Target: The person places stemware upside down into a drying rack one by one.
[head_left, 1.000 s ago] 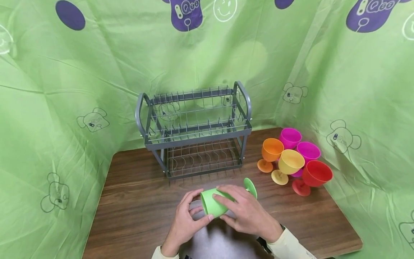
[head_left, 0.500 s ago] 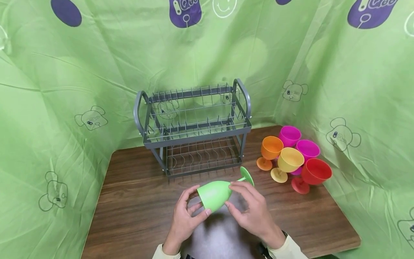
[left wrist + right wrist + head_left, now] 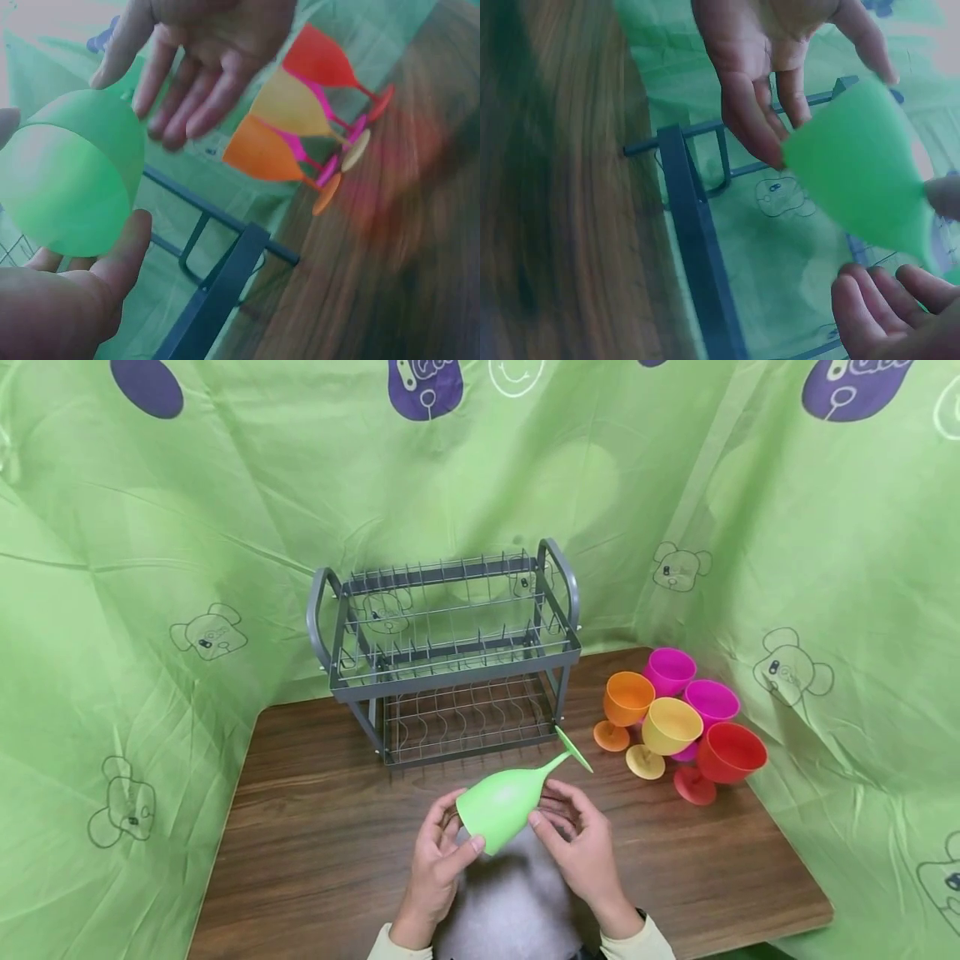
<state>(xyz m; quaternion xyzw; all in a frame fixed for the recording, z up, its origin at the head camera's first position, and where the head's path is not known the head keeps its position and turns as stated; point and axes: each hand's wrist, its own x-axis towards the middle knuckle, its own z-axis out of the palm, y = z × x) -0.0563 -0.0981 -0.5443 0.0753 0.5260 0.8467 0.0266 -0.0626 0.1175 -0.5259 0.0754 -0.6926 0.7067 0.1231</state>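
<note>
A light green plastic goblet [image 3: 501,802] is held tilted above the table, its mouth toward the lower left and its foot up to the right. My left hand [image 3: 438,868] grips the bowl at the rim, thumb in front and fingers behind. Near the bowl's stem end is my right hand [image 3: 581,847]; its thumb touches or nearly touches the bowl. In the right wrist view, the right hand's fingers [image 3: 889,307] are loosely bent beside the goblet, apart from it. The left wrist view looks onto the mouth of the green bowl [image 3: 71,180].
A grey two-tier dish rack [image 3: 457,672] stands at the back of the wooden table [image 3: 300,827]. On the right, an orange goblet [image 3: 628,697], a yellow goblet [image 3: 671,727], a red goblet [image 3: 731,753] and two magenta goblets [image 3: 711,702] stand upright close together. Green cloth hangs around.
The right hand has slid off the bowl toward the stem and loosened its fingers. The goblet has tipped, its foot rising. The left hand keeps its hold at the rim.
</note>
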